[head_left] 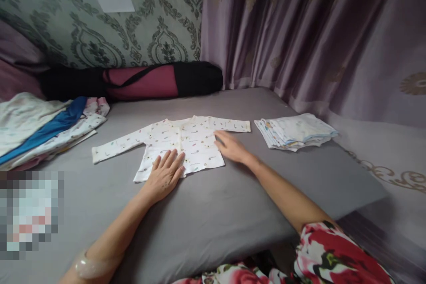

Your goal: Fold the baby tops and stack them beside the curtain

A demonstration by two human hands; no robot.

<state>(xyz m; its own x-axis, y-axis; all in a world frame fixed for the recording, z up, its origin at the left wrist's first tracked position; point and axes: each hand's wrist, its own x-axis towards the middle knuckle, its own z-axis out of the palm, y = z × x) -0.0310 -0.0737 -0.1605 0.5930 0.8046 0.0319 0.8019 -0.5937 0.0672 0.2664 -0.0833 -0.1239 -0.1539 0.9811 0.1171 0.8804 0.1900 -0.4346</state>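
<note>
A small white long-sleeved baby shirt [196, 142] with a scattered print lies spread on the grey sheet, both sleeves stretched out to the sides. My left hand [164, 175] rests flat on its lower front, fingers spread. At the shirt's right side edge, just below the right sleeve, is my right hand [233, 146]; it is slightly blurred, its fingers extended and the thumb apart. Neither hand grips anything that I can see. Part of the shirt's bottom hem is hidden under my left hand.
A stack of folded baby clothes [296, 131] lies to the right. On the left is a pile of cloths [43, 124], one of them blue. A black and maroon long bag [143, 82] lies along the wall. Purple curtains [282, 31] hang at the right. A pixelated patch covers the lower left.
</note>
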